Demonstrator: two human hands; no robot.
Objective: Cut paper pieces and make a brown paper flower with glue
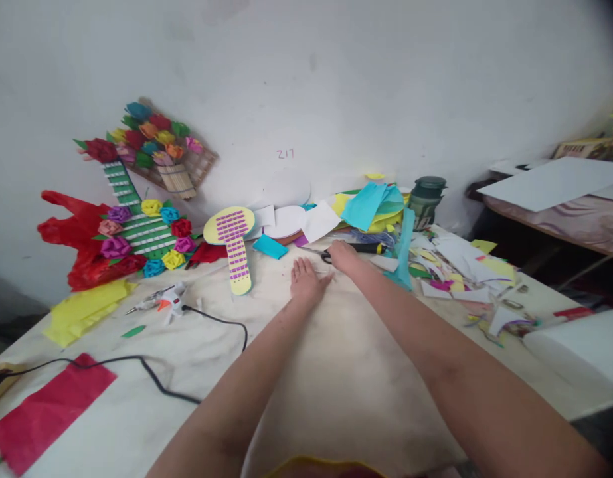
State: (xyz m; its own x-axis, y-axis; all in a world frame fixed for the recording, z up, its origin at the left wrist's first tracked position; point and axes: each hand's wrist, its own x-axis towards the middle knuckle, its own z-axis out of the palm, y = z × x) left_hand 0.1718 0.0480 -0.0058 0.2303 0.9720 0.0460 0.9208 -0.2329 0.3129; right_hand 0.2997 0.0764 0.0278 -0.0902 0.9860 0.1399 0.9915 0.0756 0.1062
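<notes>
My left hand (pixel 307 284) lies flat on the white tabletop near the middle, fingers stretched out and pointing away from me. Just to its right and a little farther off, my right hand (pixel 342 257) has its fingers curled at the dark handle of a pair of scissors (pixel 326 255). The scissors' blades point left; much of the handle is hidden by the fingers. Behind the right hand lies a black and yellow tool handle (pixel 368 248). A small blue paper piece (pixel 270 247) rests left of the scissors, beside a yellow paper shape with purple strips (pixel 236 242).
A white glue gun (pixel 171 300) with a black cord lies at left, near red crepe paper (pixel 54 411) and yellow crepe paper (pixel 87 309). Paper flowers decorate a green striped piece (pixel 144 229). Paper scraps (pixel 460 265) and a dark green bottle (pixel 426 202) are at right.
</notes>
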